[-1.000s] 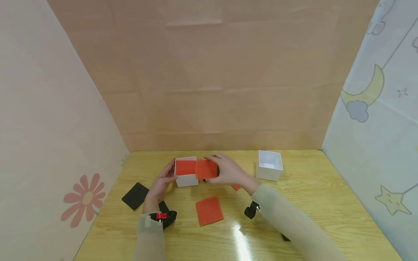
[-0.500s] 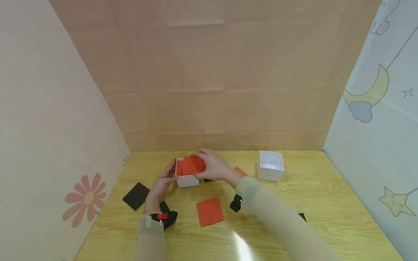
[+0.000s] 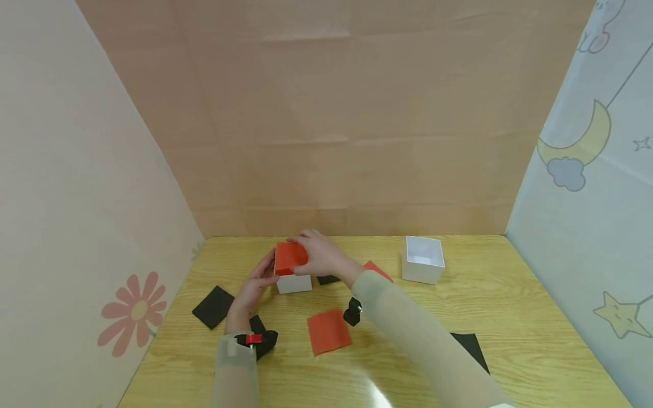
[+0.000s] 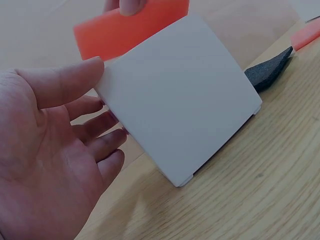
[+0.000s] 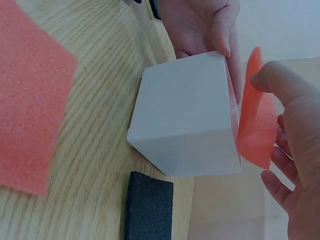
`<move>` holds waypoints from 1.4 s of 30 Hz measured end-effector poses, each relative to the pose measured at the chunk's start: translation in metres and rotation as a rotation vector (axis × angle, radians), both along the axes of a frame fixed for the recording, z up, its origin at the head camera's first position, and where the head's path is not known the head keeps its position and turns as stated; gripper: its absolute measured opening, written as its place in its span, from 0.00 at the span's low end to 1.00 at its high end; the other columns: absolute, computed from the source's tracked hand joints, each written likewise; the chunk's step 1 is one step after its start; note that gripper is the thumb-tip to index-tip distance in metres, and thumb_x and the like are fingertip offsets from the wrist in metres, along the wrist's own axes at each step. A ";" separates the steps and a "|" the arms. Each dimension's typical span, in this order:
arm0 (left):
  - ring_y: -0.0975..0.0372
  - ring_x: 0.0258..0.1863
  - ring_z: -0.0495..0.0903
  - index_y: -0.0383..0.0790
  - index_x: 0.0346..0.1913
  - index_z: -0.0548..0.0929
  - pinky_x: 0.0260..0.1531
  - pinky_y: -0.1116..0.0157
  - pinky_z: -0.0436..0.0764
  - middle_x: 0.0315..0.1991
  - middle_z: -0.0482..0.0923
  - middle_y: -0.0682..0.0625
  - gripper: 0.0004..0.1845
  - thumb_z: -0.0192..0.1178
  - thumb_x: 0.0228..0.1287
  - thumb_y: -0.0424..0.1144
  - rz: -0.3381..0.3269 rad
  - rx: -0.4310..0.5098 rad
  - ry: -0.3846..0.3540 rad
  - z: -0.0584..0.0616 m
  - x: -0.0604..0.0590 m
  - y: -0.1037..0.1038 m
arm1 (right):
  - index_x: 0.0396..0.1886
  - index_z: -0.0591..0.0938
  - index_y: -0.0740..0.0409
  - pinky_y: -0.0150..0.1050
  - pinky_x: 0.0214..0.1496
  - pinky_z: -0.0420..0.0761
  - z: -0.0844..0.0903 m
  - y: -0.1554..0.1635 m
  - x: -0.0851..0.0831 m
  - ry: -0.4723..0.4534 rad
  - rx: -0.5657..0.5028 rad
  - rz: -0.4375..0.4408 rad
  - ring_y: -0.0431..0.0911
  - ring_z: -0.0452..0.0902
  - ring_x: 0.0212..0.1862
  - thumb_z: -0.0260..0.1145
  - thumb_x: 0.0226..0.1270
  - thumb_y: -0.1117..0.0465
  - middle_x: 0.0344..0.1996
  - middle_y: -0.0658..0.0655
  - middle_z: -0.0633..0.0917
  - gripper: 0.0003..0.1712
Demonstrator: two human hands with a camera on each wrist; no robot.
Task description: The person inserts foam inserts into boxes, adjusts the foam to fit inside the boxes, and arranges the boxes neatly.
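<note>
A white open-topped box [image 3: 295,284] stands toward the back of the table, left of centre. My left hand [image 3: 253,289] holds it at the left side; in the left wrist view the thumb presses the front corner and the fingers lie along the side wall. Over the box opening, my right hand [image 3: 326,256] pinches a red foam square [image 3: 289,258] between thumb and fingers. The right wrist view shows this foam [image 5: 257,125] slightly bent, right at the box rim. It hides the inside of the box.
Another white box [image 3: 422,269] stands at the back right. One red foam square [image 3: 329,331] lies in front, another [image 3: 378,270] behind the right forearm. Black foam squares lie at the left [image 3: 213,306], beside the held box [image 3: 328,280] and at the right [image 3: 471,350].
My right hand has carried the red foam square leftward from beside the box until it covers the opening. My left hand has stayed on the box.
</note>
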State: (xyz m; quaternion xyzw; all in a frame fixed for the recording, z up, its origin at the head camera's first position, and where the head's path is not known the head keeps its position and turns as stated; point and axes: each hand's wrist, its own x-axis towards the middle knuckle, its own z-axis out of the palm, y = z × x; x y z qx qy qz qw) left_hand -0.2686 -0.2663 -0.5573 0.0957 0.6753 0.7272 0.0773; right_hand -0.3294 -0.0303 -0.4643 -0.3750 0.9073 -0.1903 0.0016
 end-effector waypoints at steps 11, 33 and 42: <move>0.48 0.86 0.46 0.44 0.88 0.50 0.80 0.50 0.56 0.88 0.45 0.45 0.42 0.56 0.78 0.28 0.005 -0.010 0.001 0.000 0.000 -0.001 | 0.78 0.76 0.47 0.48 0.64 0.80 0.006 -0.009 0.001 -0.030 0.030 -0.005 0.52 0.72 0.69 0.77 0.64 0.43 0.72 0.54 0.76 0.44; 0.51 0.86 0.48 0.46 0.88 0.53 0.81 0.47 0.53 0.87 0.48 0.48 0.41 0.55 0.78 0.27 0.027 0.003 -0.020 0.002 0.001 0.002 | 0.75 0.80 0.44 0.46 0.62 0.79 0.009 -0.019 -0.003 -0.019 0.161 -0.032 0.50 0.72 0.65 0.77 0.65 0.44 0.68 0.54 0.79 0.38; 0.50 0.86 0.43 0.43 0.88 0.48 0.70 0.73 0.65 0.88 0.42 0.45 0.43 0.55 0.78 0.26 -0.009 -0.011 0.001 0.002 0.000 -0.001 | 0.75 0.80 0.45 0.49 0.68 0.77 0.006 -0.019 -0.006 -0.053 0.168 -0.027 0.53 0.70 0.70 0.76 0.66 0.42 0.72 0.54 0.78 0.39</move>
